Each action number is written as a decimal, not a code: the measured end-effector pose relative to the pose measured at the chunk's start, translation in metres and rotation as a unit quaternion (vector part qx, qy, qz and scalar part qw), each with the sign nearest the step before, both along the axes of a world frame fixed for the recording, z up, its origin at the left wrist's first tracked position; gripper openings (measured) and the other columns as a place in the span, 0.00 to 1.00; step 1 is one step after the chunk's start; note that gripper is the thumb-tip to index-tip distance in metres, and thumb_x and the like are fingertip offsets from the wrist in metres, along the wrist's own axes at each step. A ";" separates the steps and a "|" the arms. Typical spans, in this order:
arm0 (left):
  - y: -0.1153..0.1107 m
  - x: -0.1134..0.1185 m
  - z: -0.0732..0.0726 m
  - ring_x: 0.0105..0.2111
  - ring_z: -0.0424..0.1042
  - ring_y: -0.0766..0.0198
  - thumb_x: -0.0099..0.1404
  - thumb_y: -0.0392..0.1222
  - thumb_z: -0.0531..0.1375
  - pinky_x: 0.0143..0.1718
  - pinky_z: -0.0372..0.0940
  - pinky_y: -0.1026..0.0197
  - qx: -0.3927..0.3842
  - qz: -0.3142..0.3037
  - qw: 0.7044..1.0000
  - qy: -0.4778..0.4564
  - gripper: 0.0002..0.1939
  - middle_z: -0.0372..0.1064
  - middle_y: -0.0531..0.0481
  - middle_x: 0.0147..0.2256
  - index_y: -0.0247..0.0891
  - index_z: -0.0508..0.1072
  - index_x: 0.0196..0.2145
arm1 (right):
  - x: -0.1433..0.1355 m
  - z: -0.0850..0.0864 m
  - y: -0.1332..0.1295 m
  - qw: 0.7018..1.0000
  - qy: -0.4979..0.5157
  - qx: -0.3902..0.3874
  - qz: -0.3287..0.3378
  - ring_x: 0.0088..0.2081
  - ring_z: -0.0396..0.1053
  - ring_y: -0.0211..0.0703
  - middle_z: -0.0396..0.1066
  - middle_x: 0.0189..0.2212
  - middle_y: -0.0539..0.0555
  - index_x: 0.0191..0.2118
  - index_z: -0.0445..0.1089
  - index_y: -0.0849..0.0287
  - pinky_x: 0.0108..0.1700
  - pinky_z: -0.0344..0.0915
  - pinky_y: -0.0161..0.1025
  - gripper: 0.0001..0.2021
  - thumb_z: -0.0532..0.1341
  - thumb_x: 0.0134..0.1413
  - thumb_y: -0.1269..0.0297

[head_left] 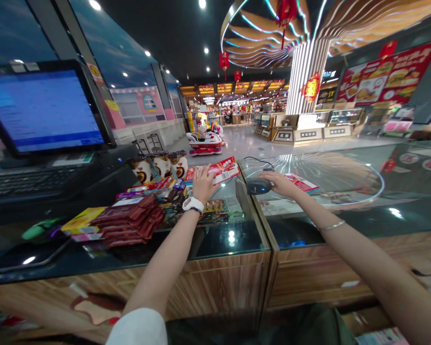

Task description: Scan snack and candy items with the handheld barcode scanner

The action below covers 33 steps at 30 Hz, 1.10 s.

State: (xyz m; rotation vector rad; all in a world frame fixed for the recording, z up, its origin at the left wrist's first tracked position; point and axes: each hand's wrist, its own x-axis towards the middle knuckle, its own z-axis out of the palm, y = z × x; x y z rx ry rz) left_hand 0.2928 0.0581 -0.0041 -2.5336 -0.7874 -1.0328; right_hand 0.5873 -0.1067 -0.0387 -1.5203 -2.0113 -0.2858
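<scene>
My left hand, with a white watch on its wrist, grips a flat red packet whose printed barcode shows. It holds the packet over the left counter, near the gap between the two counters. My right hand is closed around a black barcode scanner with a small blue light. The scanner's head points left, towards the packet, and does not touch it. Its dark cord curves behind. Another red packet lies on the right glass counter, just beyond my right hand.
Left of my left hand lie stacked dark red packets, a yellow box and several patterned cups. A monitor and keyboard stand at far left. A kiddie ride is on the floor beyond.
</scene>
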 end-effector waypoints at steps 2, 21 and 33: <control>-0.002 0.000 0.001 0.63 0.62 0.46 0.59 0.41 0.64 0.69 0.48 0.38 -0.003 -0.003 1.000 -0.004 0.08 0.64 0.43 0.62 0.42 0.74 0.37 | 0.006 -0.004 0.003 1.000 0.007 -0.005 0.002 0.59 0.68 0.55 0.75 0.53 0.58 0.54 0.73 0.56 0.62 0.63 0.57 0.30 0.55 0.43 0.81; -0.008 0.005 0.004 0.63 0.61 0.47 0.60 0.42 0.65 0.69 0.46 0.41 -0.013 -0.003 1.000 0.004 0.10 0.63 0.41 0.63 0.40 0.74 0.39 | 0.014 -0.013 0.008 0.991 0.127 -0.052 0.010 0.56 0.73 0.51 0.78 0.50 0.50 0.50 0.77 0.51 0.60 0.67 0.51 0.32 0.56 0.38 0.82; -0.029 0.005 0.019 0.58 0.65 0.46 0.58 0.46 0.67 0.65 0.52 0.43 -0.023 -0.004 0.998 -0.066 0.14 0.66 0.38 0.57 0.39 0.73 0.39 | -0.032 0.018 0.006 0.984 0.143 0.107 -0.003 0.60 0.67 0.52 0.71 0.56 0.58 0.52 0.73 0.55 0.65 0.59 0.57 0.25 0.56 0.46 0.76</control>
